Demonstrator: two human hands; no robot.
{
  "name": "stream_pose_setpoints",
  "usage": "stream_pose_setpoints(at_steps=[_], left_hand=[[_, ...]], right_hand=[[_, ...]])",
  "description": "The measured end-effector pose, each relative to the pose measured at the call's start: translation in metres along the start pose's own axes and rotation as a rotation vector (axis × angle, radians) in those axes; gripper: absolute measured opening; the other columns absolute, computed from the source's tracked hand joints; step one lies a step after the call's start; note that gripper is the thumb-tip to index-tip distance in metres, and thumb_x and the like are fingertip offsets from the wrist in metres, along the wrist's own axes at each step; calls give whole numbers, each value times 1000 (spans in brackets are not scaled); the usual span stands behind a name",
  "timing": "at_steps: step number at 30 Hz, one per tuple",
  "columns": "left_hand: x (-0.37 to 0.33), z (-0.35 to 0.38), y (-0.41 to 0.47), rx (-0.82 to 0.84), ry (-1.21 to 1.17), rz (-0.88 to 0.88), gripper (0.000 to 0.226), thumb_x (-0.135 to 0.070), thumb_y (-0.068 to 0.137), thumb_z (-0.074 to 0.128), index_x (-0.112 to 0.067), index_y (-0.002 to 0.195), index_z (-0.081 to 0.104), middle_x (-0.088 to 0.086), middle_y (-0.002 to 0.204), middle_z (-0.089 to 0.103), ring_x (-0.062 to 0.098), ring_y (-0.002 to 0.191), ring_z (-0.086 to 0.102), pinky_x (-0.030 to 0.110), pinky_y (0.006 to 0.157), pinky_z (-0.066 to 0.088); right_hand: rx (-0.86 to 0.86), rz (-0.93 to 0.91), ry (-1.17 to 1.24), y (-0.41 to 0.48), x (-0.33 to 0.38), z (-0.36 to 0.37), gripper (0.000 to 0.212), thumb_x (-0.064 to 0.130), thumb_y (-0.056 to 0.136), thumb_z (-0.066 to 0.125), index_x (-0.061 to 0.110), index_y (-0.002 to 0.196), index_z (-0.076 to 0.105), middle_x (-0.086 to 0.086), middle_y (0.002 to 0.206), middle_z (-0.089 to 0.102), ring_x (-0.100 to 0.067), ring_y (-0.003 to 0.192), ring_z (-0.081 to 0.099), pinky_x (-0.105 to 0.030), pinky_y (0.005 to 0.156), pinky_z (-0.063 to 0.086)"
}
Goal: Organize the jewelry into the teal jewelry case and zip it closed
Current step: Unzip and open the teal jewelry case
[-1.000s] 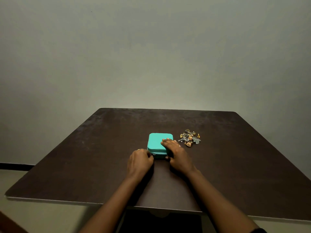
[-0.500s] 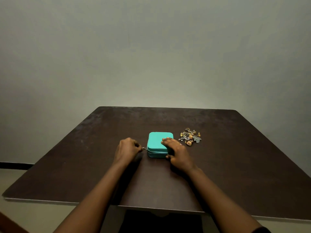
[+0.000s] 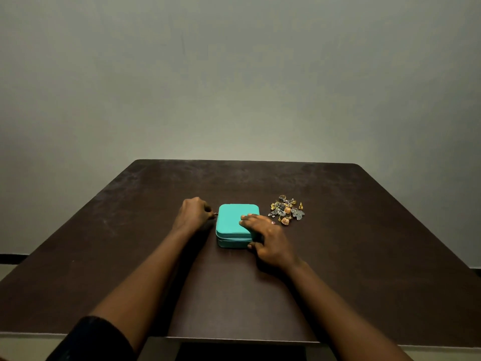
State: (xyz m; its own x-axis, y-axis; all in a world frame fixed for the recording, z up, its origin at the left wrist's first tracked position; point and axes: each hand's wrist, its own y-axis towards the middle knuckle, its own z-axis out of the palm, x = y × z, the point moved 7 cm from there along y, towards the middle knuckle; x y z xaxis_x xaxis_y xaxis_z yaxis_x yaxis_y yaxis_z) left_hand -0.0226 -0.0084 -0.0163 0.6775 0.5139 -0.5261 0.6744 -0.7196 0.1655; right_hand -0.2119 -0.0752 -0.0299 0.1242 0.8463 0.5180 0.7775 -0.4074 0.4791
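Plain grey wall (image 3: 234, 74) stands behind a dark brown bench (image 3: 364, 256); on the bench, near its middle, lies the teal jewelry case (image 3: 234, 220), flat and with its lid down; its longer side seems to run from 6 o'clock to 12 o'clock, though the wide lens makes this hard to judge. At 3 o'clock from the case, just beside it but apart, the jewelry (image 3: 286, 212) sits in a small mixed heap of gold and dark pieces, none of it inside yet. The left grip (image 3: 194, 213) is at 9 o'clock from the case, fingers curled tight, and it pinches the small metal zipper pull (image 3: 215, 214), which sticks out from the left wall of the case. The right grip (image 3: 268, 238) holds the near right corner; its fingers (image 3: 247, 218) lie over the lid and the thumb rests against the front wall. In my judgement the step in hand is the unzipping; the pull is on the left side, so the left grip is the nearer one, and its path should follow the seam toward 12 o'clock and around the far side, while the right grip keeps the case from sliding; the heap is nearer to the right grip for the later picking.
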Motion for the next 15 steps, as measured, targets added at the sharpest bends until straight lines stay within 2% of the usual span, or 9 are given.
stream_pose_setpoints(at_steps=[3, 6, 12, 15], left_hand=[[-6, 3, 13, 53, 59, 66, 27, -24, 82, 71, -8, 103, 72, 13, 104, 71, 27, 98, 64, 38, 86, 53], [-14, 4, 24, 80, 108, 147, 27, -21, 82, 70, -8, 106, 71, 12, 105, 71, 25, 96, 65, 37, 84, 53], [-35, 13, 33, 100, 123, 272, 23, -15, 86, 66, -6, 106, 71, 10, 104, 70, 21, 91, 64, 34, 82, 54], [-29, 16, 36, 133, 124, 262, 22, -16, 85, 66, -7, 104, 72, 9, 104, 71, 20, 92, 64, 32, 82, 52]], right_hand=[[9, -18, 4, 1, -3, -2, 63, -4, 61, 71, 8, 121, 61, -5, 130, 59, -7, 121, 41, -14, 106, 26], [17, -33, 8, 2, -4, -2, 63, -3, 61, 72, 8, 122, 61, -4, 130, 59, -8, 122, 42, -21, 106, 30], [32, -39, 12, 2, -6, -1, 62, 1, 61, 71, 10, 122, 61, -2, 129, 59, -8, 122, 42, -21, 105, 31], [27, -32, 27, 2, -5, -2, 62, -1, 62, 70, 10, 122, 61, -2, 130, 59, -8, 122, 42, -19, 104, 31]])
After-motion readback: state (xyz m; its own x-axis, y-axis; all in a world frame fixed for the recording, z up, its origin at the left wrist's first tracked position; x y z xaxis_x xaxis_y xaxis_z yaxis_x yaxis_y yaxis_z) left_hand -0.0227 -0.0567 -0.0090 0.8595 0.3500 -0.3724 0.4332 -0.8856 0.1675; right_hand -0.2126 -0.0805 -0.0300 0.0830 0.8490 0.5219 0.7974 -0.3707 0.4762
